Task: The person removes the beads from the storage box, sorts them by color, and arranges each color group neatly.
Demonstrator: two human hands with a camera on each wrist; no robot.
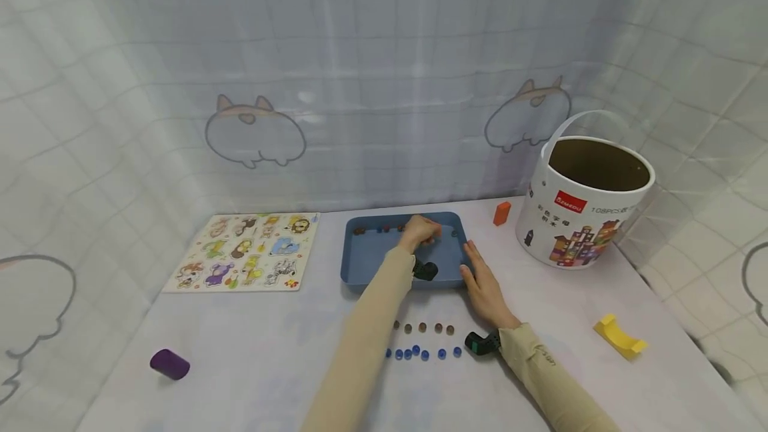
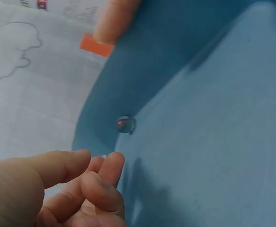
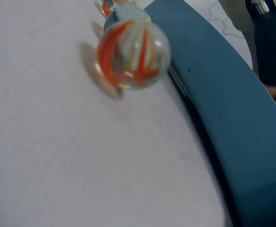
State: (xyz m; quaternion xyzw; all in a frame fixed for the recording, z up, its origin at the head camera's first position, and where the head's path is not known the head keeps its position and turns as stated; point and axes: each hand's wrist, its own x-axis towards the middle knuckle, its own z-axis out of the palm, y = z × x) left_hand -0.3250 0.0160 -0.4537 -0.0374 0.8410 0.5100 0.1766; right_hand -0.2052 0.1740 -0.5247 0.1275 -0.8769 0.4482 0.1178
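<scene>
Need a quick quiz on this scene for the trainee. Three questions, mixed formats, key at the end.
1. Which of the person's hands reaches inside the blue tray, and where is the other?

2. Fill in: in the left wrist view, a small glass ____ sits by the tray's wall.

3. Which lies farthest right in the head view?
a) purple cylinder
b) yellow curved block
c) orange block

Key
1. The left hand reaches inside; the right hand is at the tray's right side.
2. marble
3. b
</scene>
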